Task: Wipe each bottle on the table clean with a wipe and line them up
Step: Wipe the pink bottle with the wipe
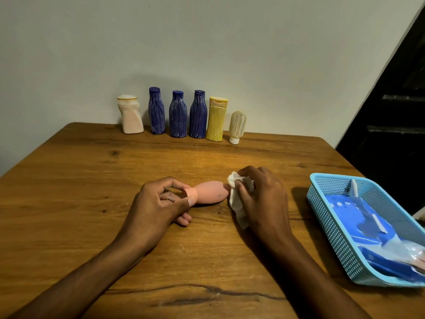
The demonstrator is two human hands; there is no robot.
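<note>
On table (92,180), light, slippery pink bottle (210,192) is pinched at cap by left hand (156,208); wipe (236,199) is gripped by right hand (262,199) at its base.

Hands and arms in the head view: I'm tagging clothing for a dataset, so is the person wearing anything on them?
Nothing worn shows. The left hand and right hand are bare, without gloves, and no ring, watch or bracelet is visible. Both forearms are bare down to the frame's bottom edge, with no sleeve in view.
</note>
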